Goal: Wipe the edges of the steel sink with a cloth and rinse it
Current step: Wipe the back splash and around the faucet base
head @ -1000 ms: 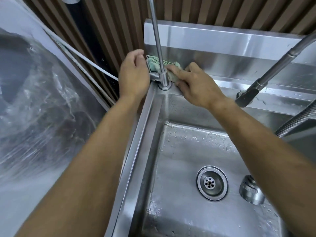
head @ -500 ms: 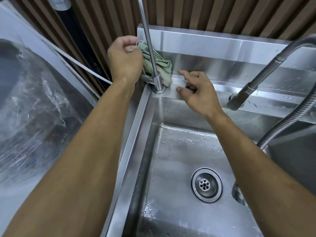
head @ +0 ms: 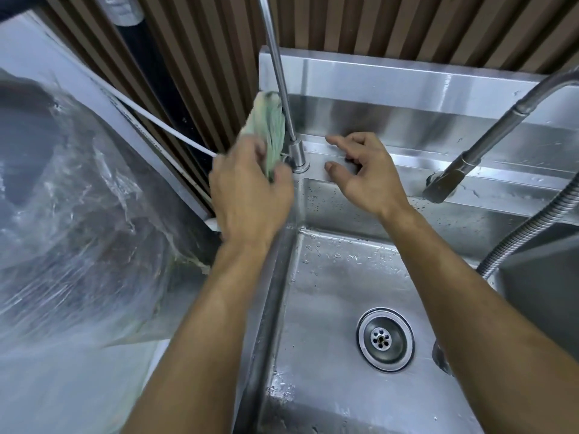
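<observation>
Two hands are up at the back left corner of the steel sink (head: 344, 277). Left hand (head: 247, 195) grips the green cloth (head: 269, 133), fingers and thumb curled round its lower end, and the cloth stands up out of the fist, blurred, just left of the thin faucet pipe (head: 279, 89). Whether cloth and pipe touch, I cannot tell. Right hand (head: 366, 180) sits over the sink's rear ledge just right of the faucet base (head: 299, 156), fingers spread apart and loosely bent, nothing in them; forefinger reaches toward the base, thumb below it, both short of the metal. Water beads dot the basin floor, and the round drain (head: 384, 339) sits near the right forearm. Off to the right, a pull-down sprayer (head: 451, 180) hangs over the ledge with its ribbed hose (head: 532, 227) beside it. Left of the sink lies crinkled plastic sheeting (head: 78, 198), with a white tube (head: 156, 123) running across the slatted wall.
</observation>
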Action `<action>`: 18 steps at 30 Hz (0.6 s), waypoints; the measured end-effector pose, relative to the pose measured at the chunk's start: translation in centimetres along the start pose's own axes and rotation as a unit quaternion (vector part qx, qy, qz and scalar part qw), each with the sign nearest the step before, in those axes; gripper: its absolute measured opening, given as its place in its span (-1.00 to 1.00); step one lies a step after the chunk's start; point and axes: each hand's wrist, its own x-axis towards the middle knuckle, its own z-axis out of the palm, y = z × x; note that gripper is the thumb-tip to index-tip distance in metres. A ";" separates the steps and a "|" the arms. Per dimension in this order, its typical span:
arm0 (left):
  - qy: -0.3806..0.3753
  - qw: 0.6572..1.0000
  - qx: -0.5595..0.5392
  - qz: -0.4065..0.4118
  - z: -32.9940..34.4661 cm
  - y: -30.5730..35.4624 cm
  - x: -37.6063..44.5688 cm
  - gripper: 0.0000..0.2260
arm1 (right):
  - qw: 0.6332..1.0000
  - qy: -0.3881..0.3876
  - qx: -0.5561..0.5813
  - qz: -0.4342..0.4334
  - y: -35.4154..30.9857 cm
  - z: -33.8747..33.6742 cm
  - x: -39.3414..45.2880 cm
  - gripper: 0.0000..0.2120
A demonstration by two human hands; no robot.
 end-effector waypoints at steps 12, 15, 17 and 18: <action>-0.101 0.995 -0.004 -0.001 -0.9 -1.8 -0.7 -0.85 | 1.000 -0.015 -0.013 -0.010 0.0 -0.5 -0.2 -0.62; 0.022 0.997 -0.065 -0.040 -3.2 -0.9 -0.9 -0.74 | 1.000 -0.016 -0.012 -0.002 0.1 -0.6 -0.2 -0.62; 0.026 0.999 -0.039 -0.012 -3.7 -0.6 -1.1 -0.52 | 1.000 -0.012 -0.010 -0.001 0.1 -0.5 -0.2 -0.62; -0.002 1.000 -0.025 0.005 -3.3 -0.8 -1.3 -0.46 | 1.000 -0.011 -0.008 -0.002 0.1 -0.3 -0.2 -0.62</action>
